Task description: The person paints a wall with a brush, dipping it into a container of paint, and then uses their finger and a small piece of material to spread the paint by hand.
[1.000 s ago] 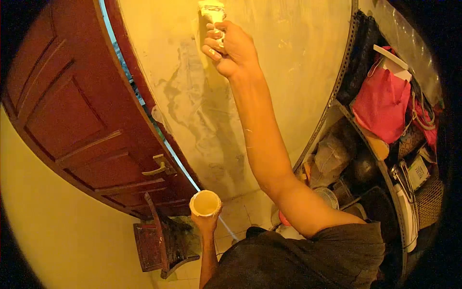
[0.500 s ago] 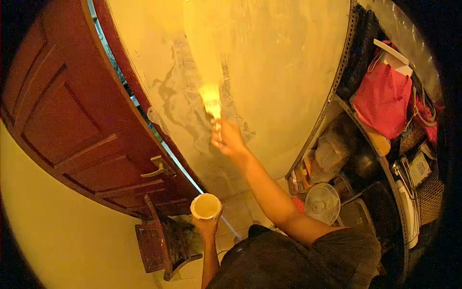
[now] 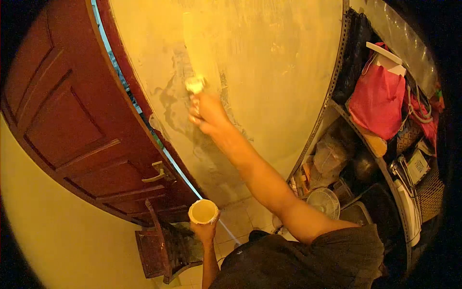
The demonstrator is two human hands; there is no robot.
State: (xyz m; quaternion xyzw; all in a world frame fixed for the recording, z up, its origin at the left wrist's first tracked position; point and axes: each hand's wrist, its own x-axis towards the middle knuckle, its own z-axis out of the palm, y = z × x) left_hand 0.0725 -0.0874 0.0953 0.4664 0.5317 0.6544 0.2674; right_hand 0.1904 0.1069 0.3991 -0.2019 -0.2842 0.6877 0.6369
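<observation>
A paintbrush (image 3: pixel 195 85) with pale, paint-coated bristles is gripped in my right hand (image 3: pixel 210 111), fingers wrapped round its handle. Its bristles are right at the patchy wall (image 3: pixel 269 86), beside a lighter yellow painted strip (image 3: pixel 199 45) that runs up from there. Grey, uneven patches show on the wall around my hand. Lower down, my left hand (image 3: pixel 204 232) is closed round a paint container (image 3: pixel 203 212), held upright with its open top toward me. Pale paint smears its rim and the inside looks cream-yellow.
To the left stands a dark red panelled door (image 3: pixel 82 115) with a metal handle (image 3: pixel 156 172). Below it is a wooden chair (image 3: pixel 166 245). On the right, a metal shelf frame (image 3: pixel 332 86) holds a pink bag (image 3: pixel 378 98); a fan (image 3: pixel 323 202) stands low nearby.
My right hand has moved the paintbrush left and slightly up across the wall, off the strip's lower end. My left hand still holds the paint container, shifted slightly in view.
</observation>
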